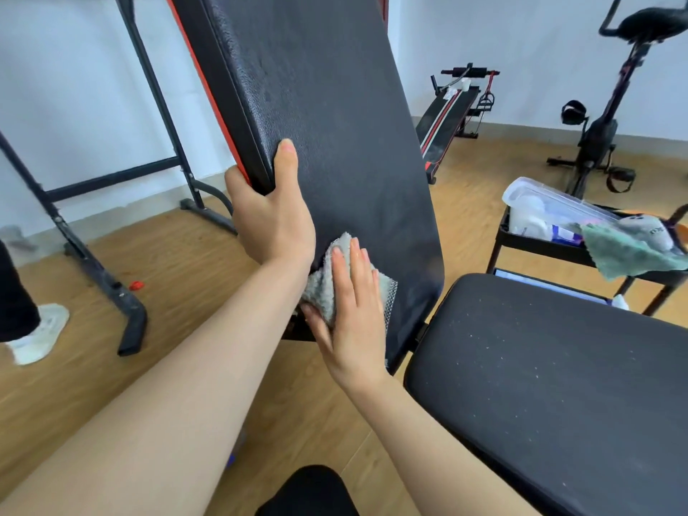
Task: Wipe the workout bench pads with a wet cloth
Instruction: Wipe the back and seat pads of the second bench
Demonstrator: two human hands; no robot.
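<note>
Bench wipe: right hand (353, 310) is pressing cloth (322, 288) flat-fingered; left hand (273, 217) is gripping back pad (335, 106) edge.
Cloth is lying at the pad's 6 o'clock; seat pad (558, 385) is sitting at 4 o'clock. Cloth likely soft, limp: hold under palm. Pad likely firm, slick wet. No legible writing.

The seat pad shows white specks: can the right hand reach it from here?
Probably yes. The right hand presses the cloth low on the back pad; the seat pad lies just beside, nothing between.
</note>
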